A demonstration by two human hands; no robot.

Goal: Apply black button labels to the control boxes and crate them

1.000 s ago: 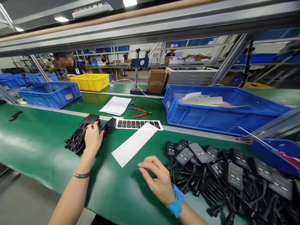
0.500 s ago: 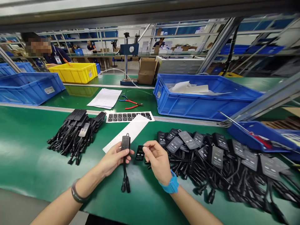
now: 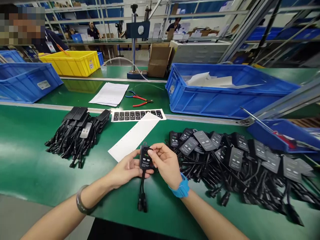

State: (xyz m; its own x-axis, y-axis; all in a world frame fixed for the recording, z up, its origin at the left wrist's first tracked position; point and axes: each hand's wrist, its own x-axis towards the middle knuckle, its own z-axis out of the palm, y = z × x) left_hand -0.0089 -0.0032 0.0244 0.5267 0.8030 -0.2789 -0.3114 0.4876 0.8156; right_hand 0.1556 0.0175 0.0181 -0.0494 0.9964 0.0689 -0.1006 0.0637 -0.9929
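Note:
My left hand (image 3: 128, 170) is closed around a small black controller box (image 3: 143, 171) whose two short cables hang down to plugs. Over the box's face lies a black printed label (image 3: 145, 160), its upper right corner pinched by my right hand (image 3: 166, 163). Whether the label is fully stuck down I cannot tell. Behind my hands, a sheet of black labels (image 3: 130, 116) lies partly under a white backing strip (image 3: 135, 136). Unlabelled controllers (image 3: 77, 130) are heaped to the left; a large heap of labelled controllers (image 3: 207, 143) spreads to the right.
Red-and-blue pliers (image 3: 140, 100) and white papers (image 3: 110, 94) lie farther back. A blue bin (image 3: 225, 100) holding paper stands back right, with another blue bin (image 3: 27, 83) and a yellow bin (image 3: 72, 63) back left. A metal stand (image 3: 133, 43) rises behind. A person works beyond at left.
My right hand has brought the label from beside the controller onto its face. My left hand has shifted the controller slightly right. The view has tilted down a little.

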